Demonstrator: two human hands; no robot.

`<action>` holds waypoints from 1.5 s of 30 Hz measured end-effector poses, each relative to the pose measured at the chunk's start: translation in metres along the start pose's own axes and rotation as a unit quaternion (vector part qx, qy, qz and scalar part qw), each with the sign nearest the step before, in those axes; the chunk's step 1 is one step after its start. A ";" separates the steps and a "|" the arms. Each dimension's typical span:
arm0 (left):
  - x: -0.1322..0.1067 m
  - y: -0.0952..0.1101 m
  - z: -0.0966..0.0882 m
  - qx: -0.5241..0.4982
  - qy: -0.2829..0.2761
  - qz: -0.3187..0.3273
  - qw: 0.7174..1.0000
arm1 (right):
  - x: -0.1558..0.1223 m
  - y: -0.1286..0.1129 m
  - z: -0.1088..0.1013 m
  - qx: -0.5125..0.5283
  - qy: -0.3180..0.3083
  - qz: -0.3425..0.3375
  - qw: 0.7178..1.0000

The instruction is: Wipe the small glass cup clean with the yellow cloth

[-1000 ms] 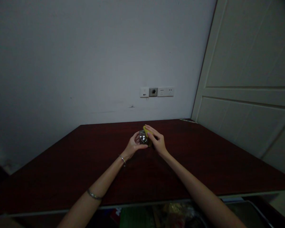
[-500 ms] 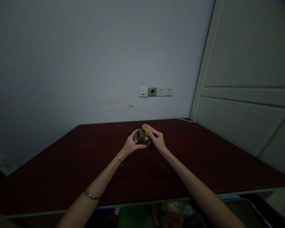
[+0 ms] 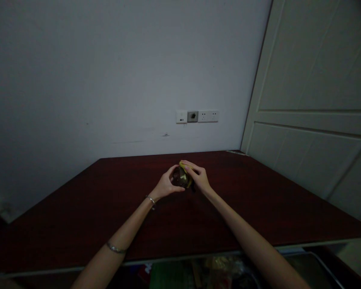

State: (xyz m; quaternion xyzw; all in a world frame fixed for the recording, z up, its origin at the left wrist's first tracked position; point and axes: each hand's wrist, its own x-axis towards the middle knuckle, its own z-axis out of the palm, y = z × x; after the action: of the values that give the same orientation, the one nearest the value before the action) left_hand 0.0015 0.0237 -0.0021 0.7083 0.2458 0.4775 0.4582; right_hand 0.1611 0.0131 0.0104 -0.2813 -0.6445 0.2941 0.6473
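Note:
Above the middle of the dark red table, my left hand (image 3: 165,186) is closed around a clear, round glass (image 3: 178,177), thumb below and fingers over the top. It looks like a drinking glass or jar; the dim light hides which. My right hand (image 3: 201,180) grips a yellow cloth (image 3: 183,164) and presses it to the glass's right side. Part of the cloth also shows below the right fingers. A small dark bit hangs under the right hand, too unclear to name.
The dark red table (image 3: 114,216) reaches back to a pale wall (image 3: 123,72) with sockets (image 3: 208,116). At the right stands a white panelled door (image 3: 313,80). Below the table's front edge lie a green item (image 3: 171,275) and crumpled clear plastic (image 3: 222,265).
The glass has turned a little in my left hand and dropped slightly. My right hand has shifted slightly down with the yellow cloth, which still touches the glass.

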 end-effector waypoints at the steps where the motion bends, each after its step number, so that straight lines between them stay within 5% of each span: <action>1: 0.000 -0.001 0.000 0.003 0.007 -0.004 1.000 | -0.002 -0.003 0.000 -0.019 -0.013 -0.031 0.999; 5: 0.001 -0.003 -0.001 -0.019 0.020 -0.012 1.000 | -0.004 -0.007 -0.003 -0.053 -0.054 -0.086 0.993; 12: -0.002 0.001 0.002 -0.029 0.006 -0.023 0.999 | 0.005 0.006 -0.006 0.032 -0.008 0.059 0.998; 21: 0.002 -0.005 0.001 -0.044 0.019 -0.033 0.998 | -0.006 -0.012 -0.003 -0.089 -0.068 -0.116 0.987; 30: -0.003 0.001 0.008 -0.029 0.001 -0.044 0.999 | 0.005 -0.001 -0.007 -0.029 -0.019 0.043 0.999; 39: 0.001 0.001 0.008 -0.071 0.058 -0.058 0.994 | -0.010 -0.011 0.006 -0.116 -0.012 -0.137 0.984; 45: -0.001 0.003 0.011 -0.105 0.092 -0.078 0.987 | -0.003 0.000 0.007 0.004 0.058 0.010 0.998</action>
State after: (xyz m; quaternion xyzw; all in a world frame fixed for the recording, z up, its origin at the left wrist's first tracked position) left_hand 0.0109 0.0172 -0.0008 0.5882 0.2897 0.5265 0.5412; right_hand 0.1538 0.0103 0.0086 -0.3020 -0.6014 0.2866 0.6819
